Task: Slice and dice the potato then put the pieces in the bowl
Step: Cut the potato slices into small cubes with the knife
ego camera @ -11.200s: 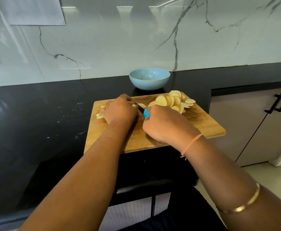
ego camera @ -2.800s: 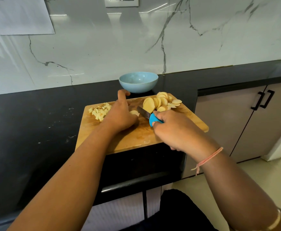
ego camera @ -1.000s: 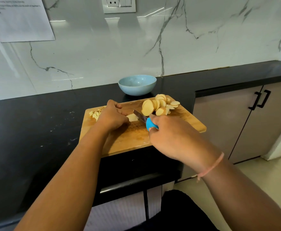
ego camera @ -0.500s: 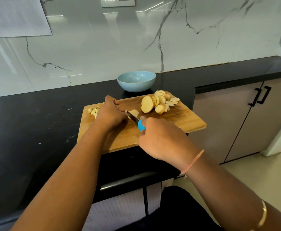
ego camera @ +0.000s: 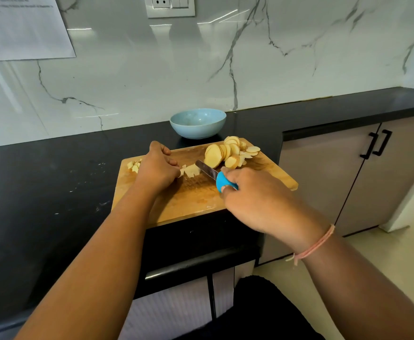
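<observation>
I am dicing on the rectangular wooden cutting board (ego camera: 193, 200), which lies on the black stone surface (ego camera: 53, 180). My left hand (ego camera: 158, 168) is curled into a claw, its fingertips tucked against the 9 o'clock end of the pale, partly cut potato strips (ego camera: 190, 170) at mid-board. My right hand (ego camera: 257, 202) is wrapped round the blue handle of the small steel-bladed knife (ego camera: 207, 170), whose tip points toward 10 o'clock, just beside the strips.

The uncut round potato slices (ego camera: 228, 152) are heaped at the board's 1 o'clock corner. The small diced potato cubes (ego camera: 133, 165) sit at 9 o'clock, partly behind my left hand. The light blue round bowl (ego camera: 198, 122) stands at 12 o'clock, just beyond the board, with no potato showing in it.

To do this well, I judge the blade should meet the strips squarely, with my knuckles guiding it and fingertips tucked back, taking even, narrow cuts.
</observation>
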The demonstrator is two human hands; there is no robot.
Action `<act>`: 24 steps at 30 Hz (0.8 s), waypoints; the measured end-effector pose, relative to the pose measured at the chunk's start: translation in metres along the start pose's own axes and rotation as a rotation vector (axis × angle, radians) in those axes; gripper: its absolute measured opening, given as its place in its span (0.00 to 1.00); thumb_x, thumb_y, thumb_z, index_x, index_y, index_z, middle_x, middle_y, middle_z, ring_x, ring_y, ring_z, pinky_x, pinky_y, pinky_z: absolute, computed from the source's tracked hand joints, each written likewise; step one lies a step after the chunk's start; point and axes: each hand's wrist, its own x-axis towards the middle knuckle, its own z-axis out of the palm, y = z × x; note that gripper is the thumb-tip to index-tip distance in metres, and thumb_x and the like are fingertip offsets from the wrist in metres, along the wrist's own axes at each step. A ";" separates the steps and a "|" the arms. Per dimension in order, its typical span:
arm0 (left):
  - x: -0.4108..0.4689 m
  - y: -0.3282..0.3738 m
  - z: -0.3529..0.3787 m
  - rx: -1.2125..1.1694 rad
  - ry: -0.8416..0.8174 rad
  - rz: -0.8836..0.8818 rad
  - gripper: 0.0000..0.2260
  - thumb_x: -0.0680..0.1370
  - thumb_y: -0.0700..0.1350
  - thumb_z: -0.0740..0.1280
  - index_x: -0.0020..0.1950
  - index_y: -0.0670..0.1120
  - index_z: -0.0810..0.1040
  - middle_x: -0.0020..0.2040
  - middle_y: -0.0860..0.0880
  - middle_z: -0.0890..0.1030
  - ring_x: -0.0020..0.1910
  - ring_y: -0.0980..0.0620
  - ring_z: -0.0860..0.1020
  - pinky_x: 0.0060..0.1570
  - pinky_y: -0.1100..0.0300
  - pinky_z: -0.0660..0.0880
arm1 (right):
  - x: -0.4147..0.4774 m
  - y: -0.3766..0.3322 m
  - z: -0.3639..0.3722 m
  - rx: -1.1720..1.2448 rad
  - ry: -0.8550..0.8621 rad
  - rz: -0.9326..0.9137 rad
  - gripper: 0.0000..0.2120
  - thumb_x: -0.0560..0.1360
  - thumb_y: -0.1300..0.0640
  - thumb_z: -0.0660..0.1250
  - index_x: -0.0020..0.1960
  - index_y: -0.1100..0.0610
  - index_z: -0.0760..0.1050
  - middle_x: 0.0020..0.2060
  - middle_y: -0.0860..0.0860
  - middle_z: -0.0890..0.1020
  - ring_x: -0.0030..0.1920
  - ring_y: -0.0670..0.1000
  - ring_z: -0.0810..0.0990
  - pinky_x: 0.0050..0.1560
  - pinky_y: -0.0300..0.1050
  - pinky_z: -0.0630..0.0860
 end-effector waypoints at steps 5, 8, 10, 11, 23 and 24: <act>0.001 0.000 0.000 0.038 0.022 0.005 0.16 0.76 0.36 0.69 0.56 0.48 0.65 0.48 0.47 0.78 0.44 0.52 0.78 0.39 0.63 0.75 | 0.009 -0.007 0.007 0.009 -0.041 -0.022 0.22 0.80 0.53 0.55 0.74 0.49 0.62 0.57 0.50 0.76 0.50 0.49 0.74 0.51 0.45 0.75; 0.001 0.002 -0.001 0.056 0.032 -0.005 0.16 0.76 0.37 0.68 0.56 0.49 0.64 0.47 0.47 0.79 0.43 0.53 0.78 0.37 0.65 0.73 | 0.017 -0.016 0.013 -0.008 -0.084 -0.025 0.21 0.80 0.53 0.55 0.73 0.51 0.63 0.55 0.50 0.77 0.49 0.50 0.74 0.51 0.45 0.74; 0.000 0.002 0.000 0.055 0.030 -0.007 0.15 0.76 0.36 0.68 0.55 0.48 0.64 0.48 0.46 0.79 0.45 0.52 0.78 0.37 0.65 0.73 | 0.023 -0.020 0.016 -0.026 -0.104 -0.016 0.21 0.80 0.54 0.55 0.72 0.52 0.65 0.54 0.51 0.77 0.51 0.51 0.76 0.51 0.45 0.74; 0.000 0.002 0.000 0.056 0.030 -0.005 0.15 0.76 0.36 0.68 0.55 0.48 0.65 0.48 0.46 0.79 0.46 0.51 0.79 0.36 0.65 0.73 | 0.026 -0.022 0.017 -0.037 -0.107 -0.013 0.20 0.80 0.54 0.55 0.72 0.52 0.66 0.54 0.51 0.77 0.52 0.52 0.76 0.51 0.46 0.75; 0.002 0.001 0.002 0.092 0.059 0.005 0.17 0.76 0.37 0.69 0.56 0.48 0.64 0.47 0.46 0.79 0.45 0.51 0.79 0.34 0.64 0.72 | 0.011 -0.020 0.000 -0.074 -0.182 -0.024 0.19 0.78 0.56 0.56 0.69 0.54 0.67 0.39 0.47 0.69 0.48 0.51 0.75 0.50 0.46 0.75; 0.002 0.000 0.003 0.098 0.064 0.019 0.16 0.76 0.38 0.69 0.56 0.49 0.64 0.47 0.47 0.79 0.44 0.52 0.79 0.34 0.65 0.71 | 0.008 -0.017 -0.002 -0.069 -0.185 -0.019 0.19 0.78 0.56 0.56 0.69 0.53 0.67 0.40 0.47 0.70 0.46 0.50 0.76 0.48 0.46 0.75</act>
